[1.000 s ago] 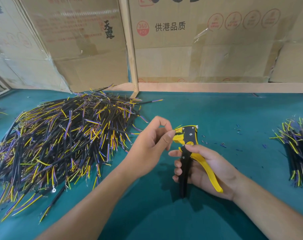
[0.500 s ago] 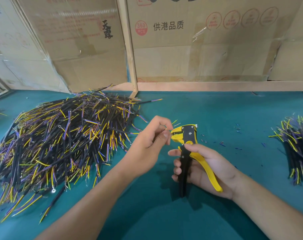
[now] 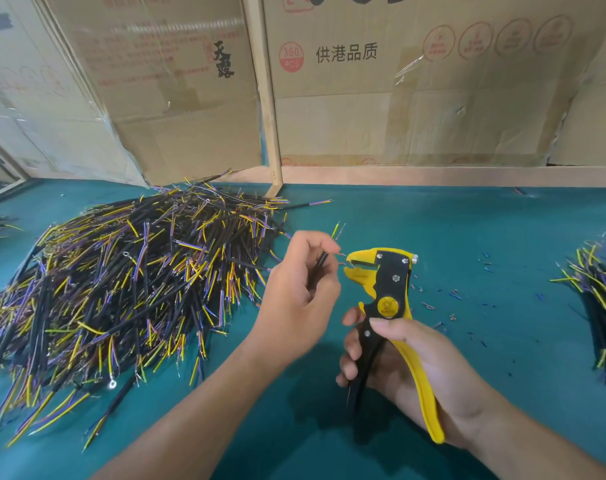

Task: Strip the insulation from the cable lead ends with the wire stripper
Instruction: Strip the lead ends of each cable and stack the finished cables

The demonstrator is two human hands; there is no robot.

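Observation:
My left hand [image 3: 299, 296] pinches a thin black cable [image 3: 320, 263] between thumb and fingers. The cable's yellow and purple leads stick up above my fingers, and one short lead tip points at the stripper's jaws, just left of them. My right hand [image 3: 409, 365] grips the handles of the yellow and black wire stripper [image 3: 386, 282], held upright with its jaws open and facing left. The lead tip looks just outside the jaws, not clamped.
A big heap of black cables [image 3: 121, 282] with yellow and purple leads covers the green mat [image 3: 467, 237] at left. A smaller cable pile [image 3: 603, 299] lies at the right edge. Bits of cut insulation [image 3: 450, 296] are scattered right of the stripper. Cardboard boxes [image 3: 398, 98] stand behind.
My left hand has pulled the cable back a little from the jaws, which stand open now. The leads show above my fingers. My right hand stays put with the stripper.

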